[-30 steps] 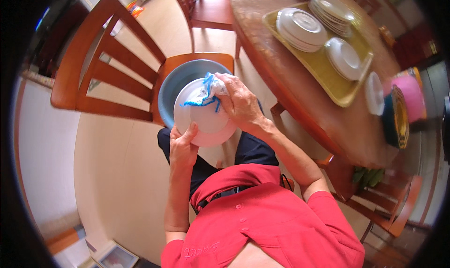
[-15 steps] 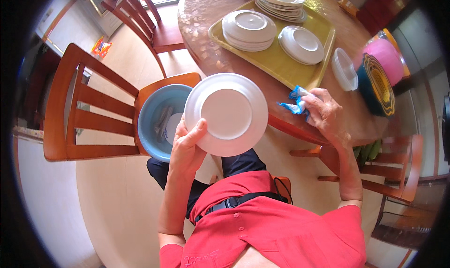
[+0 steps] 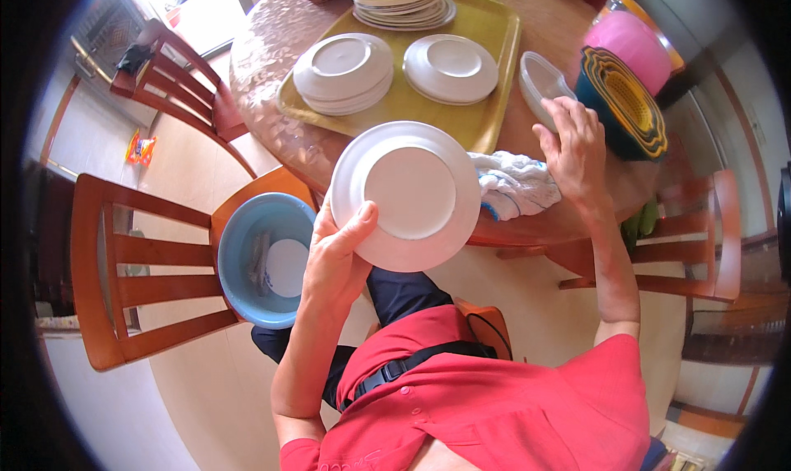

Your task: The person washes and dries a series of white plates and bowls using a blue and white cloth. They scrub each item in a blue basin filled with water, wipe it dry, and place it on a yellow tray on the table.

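Left hand point(image 3: 338, 244) grips a round white plate point(image 3: 409, 192) at its near-left rim, thumb on the upturned underside. Right hand point(image 3: 577, 154) is empty, fingers loosely bent; crumpled white-and-blue cloth point(image 3: 519, 187) sits just left of it on the brown table point(image 3: 262, 79). Rectangular olive-yellow tray point(image 3: 504, 59) with white plate stacks point(image 3: 342, 63) lies ahead of left hand, past the held plate.

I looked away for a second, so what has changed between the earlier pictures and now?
The right hand moved rightward and let go of the white-and-blue cloth, now on the table. The plate went from over the blue basin to its right. Unchanged: the left hand grips the plate; the plate stacks rest on the yellow tray.
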### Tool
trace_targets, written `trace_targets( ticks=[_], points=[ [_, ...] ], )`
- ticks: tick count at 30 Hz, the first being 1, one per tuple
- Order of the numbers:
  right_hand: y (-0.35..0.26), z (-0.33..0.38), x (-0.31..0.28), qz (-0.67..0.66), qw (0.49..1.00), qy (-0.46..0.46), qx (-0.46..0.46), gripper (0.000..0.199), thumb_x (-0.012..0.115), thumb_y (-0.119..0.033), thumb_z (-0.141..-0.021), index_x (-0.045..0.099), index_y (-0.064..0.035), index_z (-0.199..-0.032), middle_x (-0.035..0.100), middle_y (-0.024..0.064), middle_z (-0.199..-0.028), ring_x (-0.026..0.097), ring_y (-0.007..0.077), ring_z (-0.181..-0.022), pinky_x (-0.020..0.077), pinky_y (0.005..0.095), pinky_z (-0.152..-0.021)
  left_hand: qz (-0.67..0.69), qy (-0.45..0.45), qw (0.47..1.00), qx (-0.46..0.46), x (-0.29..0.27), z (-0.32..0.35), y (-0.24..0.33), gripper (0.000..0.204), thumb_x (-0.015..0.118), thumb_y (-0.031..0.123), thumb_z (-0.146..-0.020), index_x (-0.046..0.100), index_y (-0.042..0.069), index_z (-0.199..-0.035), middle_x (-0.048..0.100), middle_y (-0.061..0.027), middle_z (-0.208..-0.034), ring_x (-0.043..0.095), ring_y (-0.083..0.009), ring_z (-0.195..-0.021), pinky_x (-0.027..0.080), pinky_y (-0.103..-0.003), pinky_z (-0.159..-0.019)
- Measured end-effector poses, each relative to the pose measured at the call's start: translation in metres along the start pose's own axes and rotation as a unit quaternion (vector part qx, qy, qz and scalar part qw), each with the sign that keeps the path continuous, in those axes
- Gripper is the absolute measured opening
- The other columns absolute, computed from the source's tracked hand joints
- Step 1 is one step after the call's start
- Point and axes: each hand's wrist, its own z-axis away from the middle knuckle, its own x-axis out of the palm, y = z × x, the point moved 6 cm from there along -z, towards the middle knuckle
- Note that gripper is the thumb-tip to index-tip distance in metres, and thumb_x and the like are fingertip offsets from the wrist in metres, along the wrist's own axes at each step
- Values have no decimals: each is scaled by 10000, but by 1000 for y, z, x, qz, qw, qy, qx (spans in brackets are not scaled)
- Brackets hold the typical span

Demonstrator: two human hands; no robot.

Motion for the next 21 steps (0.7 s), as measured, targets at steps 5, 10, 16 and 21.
trace_targets(
  ticks=[5,10,16,21],
  points=[
    [51,5,41,78,997,-12,17,310,670,-160,-728,592,-108,-1024,581,50,-897,519,227,-850,412,364,-738,1,-17,1000,-9,13,-9,-4,555,612,90,-814,336,53,-1294,502,-105,-1166,498,-209,-1089,421,-362,-917],
    [54,9,41,75,997,2,-2,278,673,-114,-708,600,-106,-977,589,37,-821,526,231,-815,409,369,-714,-10,-5,1000,-8,20,-15,-1,554,608,86,-815,335,56,-1296,501,-106,-1169,497,-210,-1090,419,-363,-917],
    [52,20,21,-16,1000,9,6,228,637,-41,-723,592,-83,-943,587,52,-832,511,249,-808,417,352,-731,-21,11,1000,1,8,-15,-3,554,602,99,-808,340,40,-1292,499,-106,-1174,498,-209,-1089,418,-352,-913],
    [36,21,-9,-78,994,77,-31,174,603,-2,-755,575,-64,-916,566,62,-809,487,246,-801,419,337,-745,-22,48,998,30,-20,-5,10,470,552,112,-837,374,3,-1258,513,-131,-1149,517,-228,-1063,421,-375,-913]
  ],
)
